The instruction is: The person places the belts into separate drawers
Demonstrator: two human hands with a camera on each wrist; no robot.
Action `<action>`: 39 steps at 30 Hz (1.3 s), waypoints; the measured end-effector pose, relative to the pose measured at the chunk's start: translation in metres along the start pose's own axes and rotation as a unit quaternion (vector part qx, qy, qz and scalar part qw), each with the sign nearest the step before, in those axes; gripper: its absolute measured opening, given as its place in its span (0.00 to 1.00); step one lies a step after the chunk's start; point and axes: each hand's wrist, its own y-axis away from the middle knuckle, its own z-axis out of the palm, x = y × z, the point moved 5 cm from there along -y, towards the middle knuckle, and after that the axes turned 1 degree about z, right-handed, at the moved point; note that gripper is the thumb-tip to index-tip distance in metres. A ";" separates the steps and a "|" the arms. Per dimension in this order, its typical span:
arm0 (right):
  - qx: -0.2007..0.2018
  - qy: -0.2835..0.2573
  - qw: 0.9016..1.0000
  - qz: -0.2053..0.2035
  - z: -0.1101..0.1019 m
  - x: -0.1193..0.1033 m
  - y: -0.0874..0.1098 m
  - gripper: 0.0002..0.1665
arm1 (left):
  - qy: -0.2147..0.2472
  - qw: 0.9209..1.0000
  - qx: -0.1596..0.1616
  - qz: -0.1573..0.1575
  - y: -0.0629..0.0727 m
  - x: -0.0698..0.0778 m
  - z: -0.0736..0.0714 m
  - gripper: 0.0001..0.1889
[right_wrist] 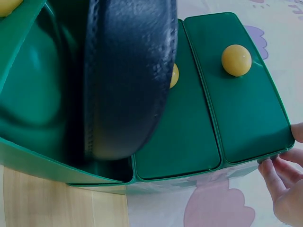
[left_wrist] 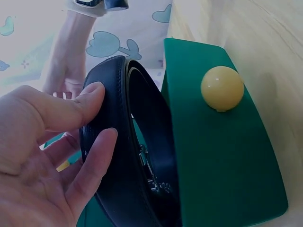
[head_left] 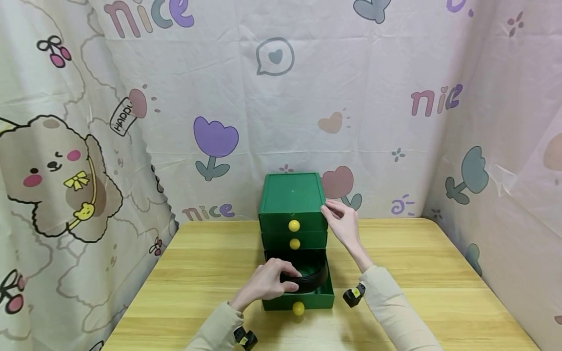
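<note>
A coiled black leather belt (head_left: 317, 282) stands on its edge, in and above the pulled-out bottom drawer (head_left: 322, 301) of a green drawer cabinet (head_left: 293, 192). My left hand (head_left: 271, 280) pinches the coil at its near left side, thumb against the outer face in the left wrist view. Inside the loop a metal buckle (left_wrist: 154, 170) shows. At the cabinet's upper right front corner, my right hand (head_left: 342, 222) touches the side and edge with its fingertips, the fingers fairly straight. The belt (right_wrist: 128, 80) hides part of the middle drawer in the right wrist view.
Yellow round knobs mark the drawers, including the top knob (head_left: 294, 225) and bottom knob (head_left: 298, 308). The upper two drawers are closed. The cabinet stands on a light wooden table (head_left: 210, 273), with a printed cloth (head_left: 281, 112) hanging behind and at both sides.
</note>
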 end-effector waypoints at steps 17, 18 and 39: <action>-0.002 -0.005 1.000 -0.002 0.001 0.002 -0.001 0.20 | 0.003 1.000 0.003 0.000 -0.009 -0.023 0.016 0.08; -0.001 -0.004 1.000 -0.003 0.001 0.002 -0.001 0.20 | 0.002 1.000 0.003 0.000 -0.010 -0.024 0.017 0.08; 0.001 0.000 1.000 0.003 0.000 0.000 0.000 0.20 | -0.025 0.999 -0.024 -0.008 -0.012 -0.041 0.030 0.09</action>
